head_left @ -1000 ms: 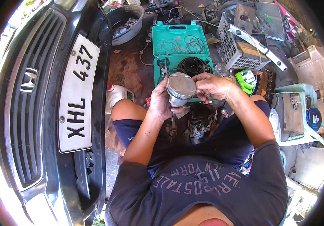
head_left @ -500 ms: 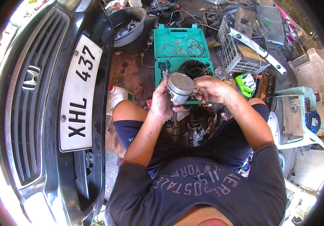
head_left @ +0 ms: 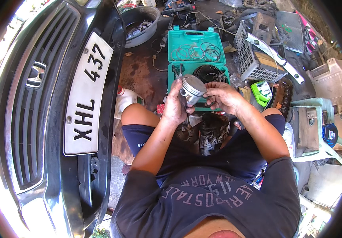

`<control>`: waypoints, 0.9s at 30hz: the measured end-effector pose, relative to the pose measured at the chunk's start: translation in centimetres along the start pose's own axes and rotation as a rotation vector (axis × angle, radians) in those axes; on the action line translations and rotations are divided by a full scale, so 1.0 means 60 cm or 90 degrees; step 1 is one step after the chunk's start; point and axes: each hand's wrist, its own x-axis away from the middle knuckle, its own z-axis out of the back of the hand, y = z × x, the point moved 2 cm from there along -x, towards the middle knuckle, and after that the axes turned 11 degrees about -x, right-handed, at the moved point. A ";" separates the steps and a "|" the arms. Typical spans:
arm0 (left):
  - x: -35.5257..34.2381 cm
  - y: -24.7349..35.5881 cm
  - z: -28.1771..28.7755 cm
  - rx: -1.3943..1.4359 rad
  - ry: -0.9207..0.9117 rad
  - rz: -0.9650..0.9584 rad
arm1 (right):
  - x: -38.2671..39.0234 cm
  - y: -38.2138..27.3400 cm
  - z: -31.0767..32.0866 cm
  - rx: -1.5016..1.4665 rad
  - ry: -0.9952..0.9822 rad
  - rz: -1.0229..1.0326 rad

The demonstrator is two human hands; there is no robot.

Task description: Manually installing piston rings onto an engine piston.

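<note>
1. Clearly, the left hand [head_left: 173,106] grips a metal piston [head_left: 194,90] from its left side, thumb up along the wall and fingertips curled around beneath the lower skirt.
2. The right hand [head_left: 225,98] has its fingers bent, thumb and index fingertips close together at the piston's right side, near the grooved upper part; I cannot tell whether they pinch anything thin there.
3. The piston sits between both hands, tilted, its round flat crown facing up, held in front of the near half of an open teal case [head_left: 179,43].
4. Thin loops [head_left: 209,51] lie in the case's lid; a dark coiled band [head_left: 207,73] lies in its base.
5. Rightward, beyond the right hand, stand a bright green container [head_left: 261,94] and a grey plastic crate [head_left: 245,53], with a silver bar [head_left: 272,54] slanting across it.
6. Leftward are a white jug [head_left: 126,102] and, farther off, a grey basin [head_left: 151,27].
7. At the far left rises a black car front with its grille [head_left: 34,99].
</note>
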 end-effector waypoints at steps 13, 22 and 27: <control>0.001 0.005 -0.014 -0.088 0.029 -0.143 | -0.022 -0.003 0.023 -0.029 -0.082 -0.063; 0.004 0.005 -0.014 -0.139 0.037 -0.226 | -0.028 0.002 0.014 -0.070 -0.125 -0.059; 0.004 0.005 -0.011 -0.159 0.040 -0.235 | -0.023 -0.002 0.009 -0.036 -0.072 -0.054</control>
